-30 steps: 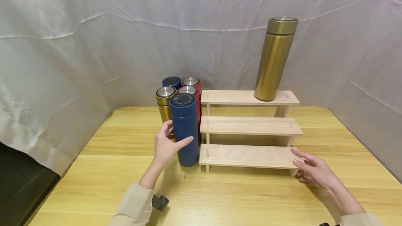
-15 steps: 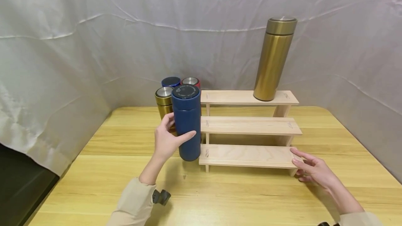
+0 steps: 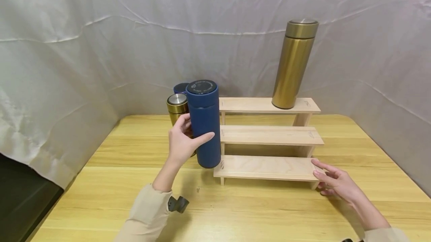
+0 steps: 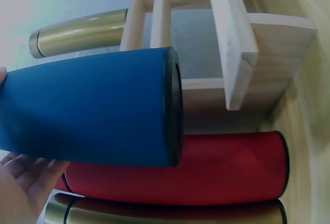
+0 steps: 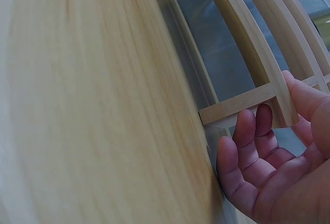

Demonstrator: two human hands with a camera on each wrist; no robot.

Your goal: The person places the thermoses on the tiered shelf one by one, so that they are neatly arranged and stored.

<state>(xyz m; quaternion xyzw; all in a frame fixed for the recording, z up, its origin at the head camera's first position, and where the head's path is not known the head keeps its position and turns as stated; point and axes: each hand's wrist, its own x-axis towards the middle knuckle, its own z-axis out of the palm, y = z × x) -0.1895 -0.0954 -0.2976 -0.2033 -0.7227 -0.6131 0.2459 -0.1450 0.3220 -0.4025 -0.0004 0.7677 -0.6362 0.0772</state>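
The left hand (image 3: 183, 141) curls its fingers round a navy flask (image 3: 207, 122), held off the desk (image 3: 118, 182) by the left end of a three-tier wooden shelf (image 3: 262, 167); the right hand (image 3: 338, 184) grips the shelf's lower right end with its fingers; the step looks like a carry, and the next move probably calls for the base to clear the shelf edge. In all there show one shelf; two blue flasks, counting another blue flask (image 3: 180, 87) behind; two gold, a gold flask (image 3: 294, 70) on the top tier and a second gold flask (image 3: 177, 104) on the desk; at least one red flask (image 4: 216, 175).
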